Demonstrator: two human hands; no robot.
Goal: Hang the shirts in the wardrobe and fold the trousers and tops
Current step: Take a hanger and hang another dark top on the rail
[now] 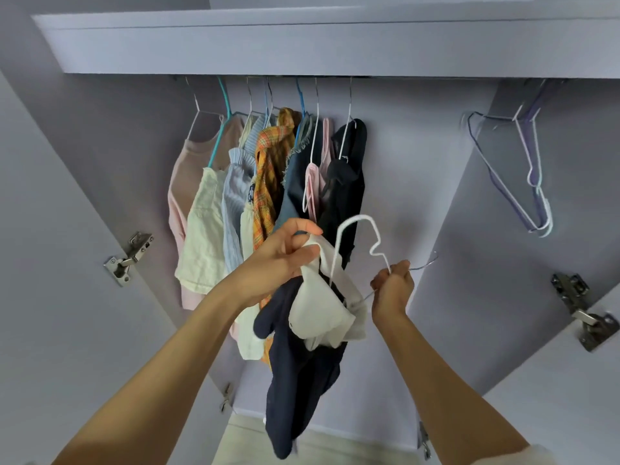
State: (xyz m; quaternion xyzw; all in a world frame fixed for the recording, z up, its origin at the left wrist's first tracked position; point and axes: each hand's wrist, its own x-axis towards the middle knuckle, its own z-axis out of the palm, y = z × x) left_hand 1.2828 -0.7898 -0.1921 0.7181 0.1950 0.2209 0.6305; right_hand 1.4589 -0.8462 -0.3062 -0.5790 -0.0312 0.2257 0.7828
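A navy shirt with a white collar (pixel 322 310) hangs in front of the open wardrobe, its navy body (pixel 298 380) drooping down. My left hand (pixel 281 256) pinches the white collar at its top. My right hand (pixel 392 286) grips a white wire hanger (pixel 360 229) near its neck, and one arm of the hanger runs down into the collar. The hanger's hook (pixel 426 261) points right, away from the rail. Behind, several garments hang on the rail, among them an orange plaid shirt (pixel 271 169) and a black garment (pixel 345 189).
The wardrobe's lilac top panel (pixel 302 45) runs overhead. A few bare hangers (pixel 533 182) hang at the right end of the rail. Both doors stand open, with metal hinges at the left (pixel 129 258) and at the right (pixel 583 313). Pale floor (pixel 245 441) shows below.
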